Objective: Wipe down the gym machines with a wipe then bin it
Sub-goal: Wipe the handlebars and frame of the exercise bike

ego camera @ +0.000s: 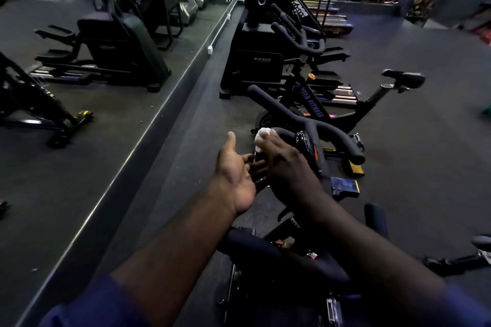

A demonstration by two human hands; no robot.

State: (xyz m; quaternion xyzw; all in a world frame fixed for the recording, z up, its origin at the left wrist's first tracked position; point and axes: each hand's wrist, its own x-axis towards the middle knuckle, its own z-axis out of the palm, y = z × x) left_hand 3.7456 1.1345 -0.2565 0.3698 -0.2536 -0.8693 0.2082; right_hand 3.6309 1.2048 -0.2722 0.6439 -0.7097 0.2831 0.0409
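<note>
Wipe (261, 133) is pinched by right hand (284, 164) on bike handlebar (342, 141); left hand (236, 175) lies spread.

Where the right hand (281, 159) grips the wipe (261, 133) on the handlebar (332, 138), the left hand (236, 175) lies open just beside it on the left. Past that hand, bare floor (172, 180) runs free out to the grey ledge (159, 119). Right of the grip, the small display (305, 142) crowds close. Beyond the grip, a long bar end (273, 102) and the next bike (316, 111) block the way. Nearer the person, a saddle (255, 249) sits under both forearms.
</note>
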